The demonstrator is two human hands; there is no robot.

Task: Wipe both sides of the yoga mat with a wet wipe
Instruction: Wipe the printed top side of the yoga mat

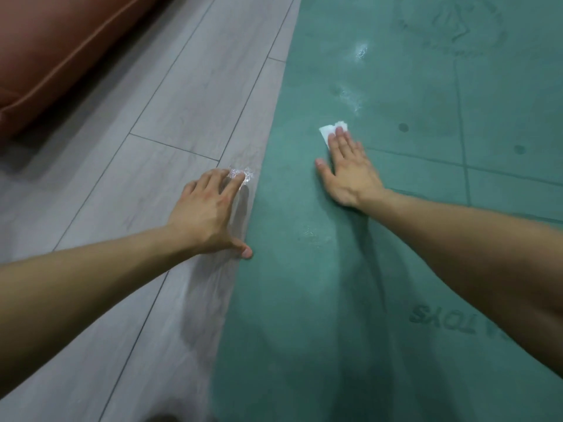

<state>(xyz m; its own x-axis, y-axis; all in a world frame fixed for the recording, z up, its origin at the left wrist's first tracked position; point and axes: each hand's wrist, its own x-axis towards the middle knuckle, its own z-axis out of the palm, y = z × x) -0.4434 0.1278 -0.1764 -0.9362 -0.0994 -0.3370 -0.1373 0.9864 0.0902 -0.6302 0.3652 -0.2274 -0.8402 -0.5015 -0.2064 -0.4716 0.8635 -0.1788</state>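
The right hand (347,169) lies flat on the yoga mat (396,239), fingers straight and together, pressing a wet wipe (330,130) down under the fingertips; the white wipe shows only past the fingertips and beside the index finger. The left hand (210,211) rests on the floor (170,117) just beside the mat's left edge, fingers spread and lightly bent, the thumb touching or nearly touching that edge. Under its fingertips sits a small crumpled bit of clear wrapper (242,175), probably the wipe's packet; whether the fingers pinch it or only rest on it I cannot tell.

The mat lies unrolled and flat on the floor, its long left edge running from near to far. It looks thin, soft and floppy, so it should be light, but it will sag and fold if lifted by one point. To turn it for the other side, taking the long left edge with both hands well apart looks safest. Shiny damp patches (353,99) show beyond the wipe, so the surface there may be slick. The wipe is limp and thin, and likely to bunch unless pressed under flat fingers as now.

No container is in view besides the wrapper, whose contents I cannot make out. A reddish-brown sofa (61,56) stands at the far left, well apart from the mat.
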